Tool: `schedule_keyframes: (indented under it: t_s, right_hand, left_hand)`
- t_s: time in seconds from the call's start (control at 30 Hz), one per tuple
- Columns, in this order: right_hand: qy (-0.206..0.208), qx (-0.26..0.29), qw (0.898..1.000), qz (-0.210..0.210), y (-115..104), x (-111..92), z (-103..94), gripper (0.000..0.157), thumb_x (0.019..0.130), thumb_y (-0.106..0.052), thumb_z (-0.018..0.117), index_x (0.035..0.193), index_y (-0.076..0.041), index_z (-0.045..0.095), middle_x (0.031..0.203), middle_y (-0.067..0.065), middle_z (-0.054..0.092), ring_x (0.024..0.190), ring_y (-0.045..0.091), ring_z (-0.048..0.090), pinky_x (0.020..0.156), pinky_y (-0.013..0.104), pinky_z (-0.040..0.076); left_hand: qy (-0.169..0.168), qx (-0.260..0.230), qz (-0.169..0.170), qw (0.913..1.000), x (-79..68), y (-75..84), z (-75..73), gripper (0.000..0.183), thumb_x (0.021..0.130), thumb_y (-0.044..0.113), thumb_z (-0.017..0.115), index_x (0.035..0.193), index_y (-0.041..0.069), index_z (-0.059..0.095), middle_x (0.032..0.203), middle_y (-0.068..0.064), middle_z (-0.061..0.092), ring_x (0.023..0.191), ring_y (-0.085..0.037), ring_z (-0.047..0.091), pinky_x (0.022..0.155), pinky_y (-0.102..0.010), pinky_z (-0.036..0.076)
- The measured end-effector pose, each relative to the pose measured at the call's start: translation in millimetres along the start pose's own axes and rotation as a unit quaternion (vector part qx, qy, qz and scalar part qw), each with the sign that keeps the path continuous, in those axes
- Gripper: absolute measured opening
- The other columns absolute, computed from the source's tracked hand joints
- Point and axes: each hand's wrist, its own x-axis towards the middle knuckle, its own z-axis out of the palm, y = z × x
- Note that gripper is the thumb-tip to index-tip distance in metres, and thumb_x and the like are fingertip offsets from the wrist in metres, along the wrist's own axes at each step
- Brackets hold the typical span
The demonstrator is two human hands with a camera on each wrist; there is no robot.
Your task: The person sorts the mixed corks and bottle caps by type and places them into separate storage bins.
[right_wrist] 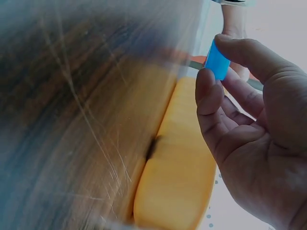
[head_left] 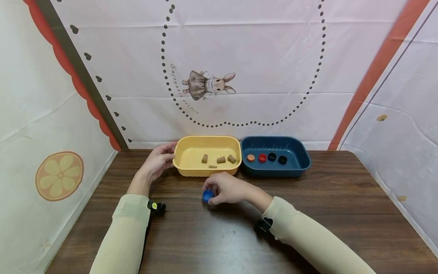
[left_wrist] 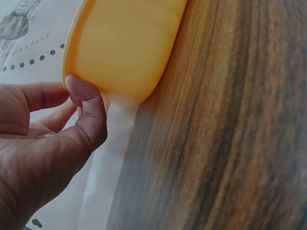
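My right hand (head_left: pixel 227 189) pinches a blue bottle cap (head_left: pixel 207 196) between thumb and fingers, in front of the yellow bin (head_left: pixel 208 172). In the right wrist view the cap (right_wrist: pixel 218 64) sits between the thumb and a fingertip. My left hand (head_left: pixel 158 161) is at the left end of the yellow bin, and in the left wrist view its thumb and fingers grip the rim (left_wrist: pixel 65 57). Several cork stoppers (head_left: pixel 221 160) lie inside the yellow bin.
A dark blue bin (head_left: pixel 277 172) stands against the yellow one on its right. It holds an orange cap (head_left: pixel 251 158), a red cap (head_left: pixel 262 158) and two black caps (head_left: pixel 282 160). Behind both bins hangs a white printed cloth (head_left: pixel 273 68); the tabletop (head_left: pixel 191 239) is dark wood.
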Motion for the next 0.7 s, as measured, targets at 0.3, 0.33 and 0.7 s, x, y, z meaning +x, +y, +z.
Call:
schedule_keyframes:
  t_s: [0.3, 0.33, 0.7]
  right_hand:
    - [0.059, 0.019, 0.998, -0.022, -1, -15, -5.5, 0.029, 0.091, -0.018, 0.084, 0.118, -0.013, 0.074, 0.097, -0.004, 0.068, 0.085, 0.013, 0.066, 0.074, 0.025, 0.057]
    - [0.066, 0.022, 0.997, -0.024, -1, -17, -6.5, 0.028, 0.091, -0.018, 0.084, 0.117, -0.014, 0.074, 0.096, -0.004, 0.069, 0.085, 0.013, 0.066, 0.074, 0.026, 0.056]
    - [0.132, 0.038, 0.989, -0.046, -1, -36, -22.4, 0.028, 0.090, -0.015, 0.085, 0.115, -0.011, 0.074, 0.091, -0.003, 0.068, 0.080, 0.017, 0.065, 0.070, 0.030, 0.058]
  left_hand:
    - [-0.003, 0.003, 0.005, 1.0000, -0.6, -1.0, 0.2, 0.058, 0.110, -0.003, 0.047, 0.166, 0.002, 0.032, 0.150, -0.029, 0.040, 0.119, -0.037, 0.059, 0.089, -0.033, 0.061]
    - [-0.003, 0.003, 0.006, 1.0000, -0.8, -1.0, 0.1, 0.058, 0.110, -0.003, 0.047, 0.166, 0.002, 0.032, 0.150, -0.029, 0.040, 0.118, -0.037, 0.059, 0.089, -0.034, 0.061]
    - [-0.002, 0.001, 0.004, 1.0000, -0.7, -0.6, 0.1, 0.058, 0.109, -0.003, 0.048, 0.165, 0.001, 0.032, 0.148, -0.029, 0.041, 0.116, -0.035, 0.060, 0.088, -0.033, 0.061]
